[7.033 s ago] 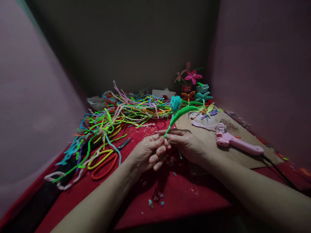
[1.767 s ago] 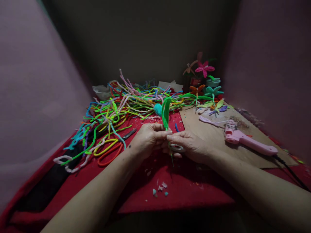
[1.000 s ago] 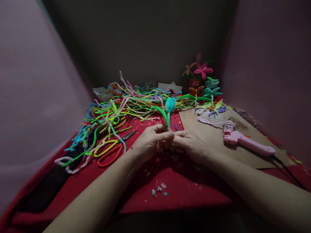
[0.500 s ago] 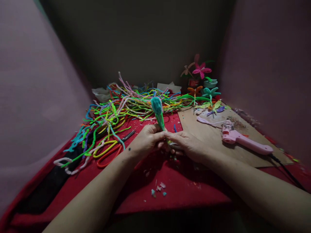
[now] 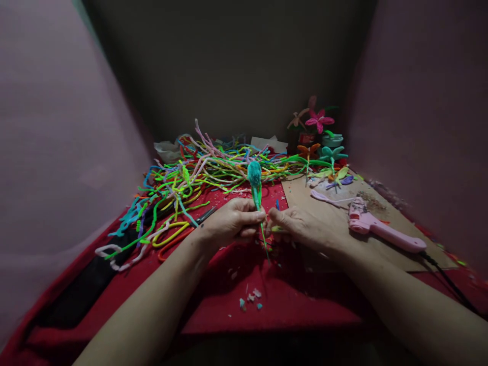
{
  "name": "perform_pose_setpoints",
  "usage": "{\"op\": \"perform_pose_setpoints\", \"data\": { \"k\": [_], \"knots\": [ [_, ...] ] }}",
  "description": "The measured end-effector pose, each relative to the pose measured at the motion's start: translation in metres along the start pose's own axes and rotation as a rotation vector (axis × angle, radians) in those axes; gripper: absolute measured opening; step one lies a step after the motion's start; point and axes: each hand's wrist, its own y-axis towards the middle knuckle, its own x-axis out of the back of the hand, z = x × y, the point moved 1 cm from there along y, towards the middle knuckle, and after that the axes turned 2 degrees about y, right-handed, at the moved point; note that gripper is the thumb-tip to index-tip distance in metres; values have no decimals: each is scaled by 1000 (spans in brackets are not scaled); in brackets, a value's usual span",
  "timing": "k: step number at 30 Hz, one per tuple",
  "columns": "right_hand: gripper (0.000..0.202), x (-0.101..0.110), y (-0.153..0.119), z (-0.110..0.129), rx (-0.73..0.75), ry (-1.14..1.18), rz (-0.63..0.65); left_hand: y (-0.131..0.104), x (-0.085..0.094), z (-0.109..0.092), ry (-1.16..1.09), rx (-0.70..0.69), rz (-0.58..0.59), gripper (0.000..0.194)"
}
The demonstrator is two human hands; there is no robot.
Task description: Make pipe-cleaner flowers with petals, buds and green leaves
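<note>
A fuzzy teal piece (image 5: 254, 174) with green strands below it stands upright at the middle, its thin stem pointing down toward me. My left hand (image 5: 241, 219) pinches that stem between thumb and fingers. Just to the right, a small gap away, my right hand (image 5: 292, 223) is closed with its fingers curled; a bit of something pale yellow-green shows at them, too small to name. Beyond both hands lies a large tangle of colourful pipe cleaners (image 5: 213, 170).
Scissors with orange and yellow handles (image 5: 171, 239) lie left of my left hand. On a brown board (image 5: 305, 203) at right rests a pink glue gun (image 5: 385, 231) with a black cord. Fuzzy flowers (image 5: 319, 121) stand behind. Scraps (image 5: 251, 297) dot the red cloth (image 5: 290, 310).
My right hand has come away from my left hand and the stem, uncovering the stem's lower end. The whole view has shifted slightly.
</note>
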Motion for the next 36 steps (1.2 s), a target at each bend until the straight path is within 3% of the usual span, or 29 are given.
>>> {"op": "perform_pose_setpoints", "data": {
  "k": [3, 9, 16, 24, 26, 31, 36],
  "knots": [
    [64, -1, 0, 0, -47, 58, 19, 2, 2, 3, -33, -19, 19, 19],
    [42, 1, -4, 6, -15, 9, 24, 7, 8, 10, 35, -57, 27, 22],
    [26, 6, -6, 10, -88, -34, 46, 9, 9, 12, 38, 7, 53, 20],
    [19, 6, -1, 2, -119, 149, 17, 9, 2, 13, -88, -9, 107, 21],
    [18, 6, 0, -1, -144, 165, 0, 13, 3, 16, -21, -5, 43, 23],
    [17, 5, 2, -2, -183, 219, -39, 16, 9, 12, 280, -14, -261, 29],
    [16, 5, 1, -1, -166, 213, -21, -24, 23, -12, 443, -150, -489, 24]
  ]
}}
